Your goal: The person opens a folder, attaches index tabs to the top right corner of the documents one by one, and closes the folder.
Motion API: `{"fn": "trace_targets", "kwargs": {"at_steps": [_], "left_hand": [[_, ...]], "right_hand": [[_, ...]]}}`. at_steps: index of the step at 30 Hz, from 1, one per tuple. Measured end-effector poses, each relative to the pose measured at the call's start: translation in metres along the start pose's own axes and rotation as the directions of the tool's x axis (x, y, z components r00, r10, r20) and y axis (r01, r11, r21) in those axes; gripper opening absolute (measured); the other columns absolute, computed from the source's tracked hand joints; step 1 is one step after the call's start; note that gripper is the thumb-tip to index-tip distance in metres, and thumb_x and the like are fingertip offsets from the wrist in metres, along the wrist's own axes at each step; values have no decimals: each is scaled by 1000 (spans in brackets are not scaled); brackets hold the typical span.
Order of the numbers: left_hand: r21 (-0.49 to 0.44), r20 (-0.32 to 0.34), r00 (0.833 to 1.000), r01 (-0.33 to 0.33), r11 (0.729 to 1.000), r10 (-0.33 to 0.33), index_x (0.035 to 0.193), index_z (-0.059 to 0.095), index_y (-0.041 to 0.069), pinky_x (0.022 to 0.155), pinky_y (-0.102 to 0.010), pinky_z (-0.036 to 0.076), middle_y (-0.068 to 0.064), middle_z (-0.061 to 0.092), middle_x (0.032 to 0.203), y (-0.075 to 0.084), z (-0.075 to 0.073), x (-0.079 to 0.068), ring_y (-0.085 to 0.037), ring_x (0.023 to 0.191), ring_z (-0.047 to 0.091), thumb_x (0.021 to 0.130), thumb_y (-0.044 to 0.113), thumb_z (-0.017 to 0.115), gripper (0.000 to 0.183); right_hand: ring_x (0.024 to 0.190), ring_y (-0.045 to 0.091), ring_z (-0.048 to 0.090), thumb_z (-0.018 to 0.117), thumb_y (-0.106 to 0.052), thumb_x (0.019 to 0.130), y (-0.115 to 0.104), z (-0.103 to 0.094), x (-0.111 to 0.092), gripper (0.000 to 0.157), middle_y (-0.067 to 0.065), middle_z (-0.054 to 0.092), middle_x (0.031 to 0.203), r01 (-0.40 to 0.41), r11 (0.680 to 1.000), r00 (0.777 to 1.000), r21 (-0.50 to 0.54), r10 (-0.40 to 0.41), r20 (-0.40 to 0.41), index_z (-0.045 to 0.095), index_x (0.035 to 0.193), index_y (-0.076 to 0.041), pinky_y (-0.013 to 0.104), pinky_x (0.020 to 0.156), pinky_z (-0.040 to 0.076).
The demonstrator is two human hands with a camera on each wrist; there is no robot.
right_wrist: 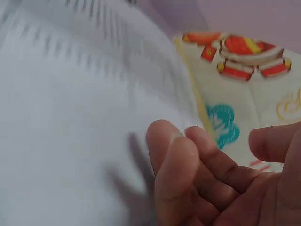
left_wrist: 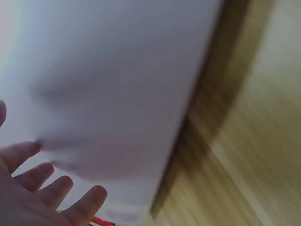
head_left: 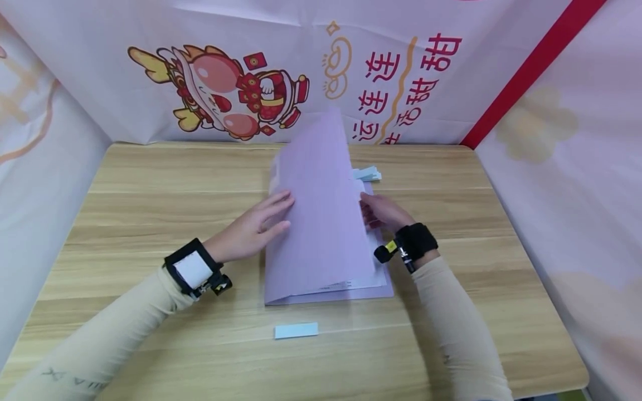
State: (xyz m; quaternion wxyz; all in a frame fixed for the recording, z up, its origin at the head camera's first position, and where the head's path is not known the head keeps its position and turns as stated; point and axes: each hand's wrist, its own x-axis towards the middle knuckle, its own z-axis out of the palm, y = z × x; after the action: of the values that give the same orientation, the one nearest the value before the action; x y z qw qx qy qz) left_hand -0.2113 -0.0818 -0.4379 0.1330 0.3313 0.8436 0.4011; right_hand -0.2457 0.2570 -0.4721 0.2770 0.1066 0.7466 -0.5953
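Observation:
A light purple folder [head_left: 316, 223] lies on the table with its front cover raised at a slant. White printed sheets [head_left: 346, 285] show beneath that cover, and a printed page [right_wrist: 70, 117] fills the left of the right wrist view. My left hand [head_left: 256, 225] has its fingers spread, the tips at the outside of the cover near the spine. On the opening side, my right hand [head_left: 383, 213] is at the inner sheets, partly hidden by the cover. Its fingers are loosely bent with tips close against the page, and the thumb [right_wrist: 273, 142] stands apart from them.
Several pale blue strips [head_left: 368, 174] lie in a pile behind the folder's right corner. One more pale blue strip [head_left: 296, 331] lies in front of the folder. A printed cloth [head_left: 401, 72] hangs at the back edge of the wooden table [head_left: 165, 195].

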Motion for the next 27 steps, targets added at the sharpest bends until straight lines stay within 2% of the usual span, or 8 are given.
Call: {"fn": "trace_targets", "kwargs": {"at_steps": [3,6,10,14,17,20,23,27], "left_hand": [[68,40,999,31,997,-34,158,34,7,121,-54,22,-10,14,170,-12,2,3,-34,155,14,107,31,53,60],[120,66,996,43,992,-51,158,34,9,122,-53,21,-11,13,170,-22,6,6,-35,154,14,105,33,57,63],[198,94,995,26,980,-45,159,34,10,122,-53,21,-13,15,169,-27,12,12,-37,154,15,102,36,63,69],[281,125,990,25,959,-62,160,33,13,122,-52,19,-13,16,169,-27,19,17,-36,155,14,96,46,69,80],[359,150,985,24,933,-83,160,33,15,123,-52,17,-12,16,169,-25,23,19,-35,155,11,91,54,71,88],[438,161,983,9,899,-88,160,34,15,122,-57,17,-13,18,168,-24,26,21,-37,155,13,89,60,71,92],[484,157,984,-3,875,-83,159,36,15,120,-62,19,-13,21,167,-24,28,22,-39,154,16,88,62,70,92],[516,152,985,-13,857,-77,158,38,15,119,-63,20,-13,25,166,-24,31,26,-39,153,19,87,64,70,91]], "right_hand": [[71,14,59,30,-45,111,13,-11,0,51,0,62,80,27,998,999,58,-28,24,62,97,-8,28,66,51],[79,17,62,24,-52,110,20,-18,-2,60,3,63,88,60,990,995,126,-70,78,60,111,-3,30,71,53],[89,15,64,15,-63,105,26,-30,-5,80,1,66,98,89,989,990,122,-101,97,53,130,2,31,81,54],[79,13,62,15,-75,97,30,-42,-7,87,-2,64,87,54,990,992,129,-68,102,55,118,0,29,74,54],[76,14,61,23,-70,101,32,-47,-8,74,0,62,86,23,990,991,140,-41,130,54,110,-3,30,70,55],[83,16,66,38,-50,108,29,-47,-12,57,7,67,94,32,999,993,43,-37,112,55,118,3,33,75,59],[86,20,67,52,-34,107,25,-41,-17,44,12,69,100,48,991,998,-128,-43,39,58,122,6,33,75,60],[75,20,62,60,-42,102,20,-28,-21,40,9,63,88,-1,916,992,-402,-49,-113,61,103,-2,29,66,55]]}}
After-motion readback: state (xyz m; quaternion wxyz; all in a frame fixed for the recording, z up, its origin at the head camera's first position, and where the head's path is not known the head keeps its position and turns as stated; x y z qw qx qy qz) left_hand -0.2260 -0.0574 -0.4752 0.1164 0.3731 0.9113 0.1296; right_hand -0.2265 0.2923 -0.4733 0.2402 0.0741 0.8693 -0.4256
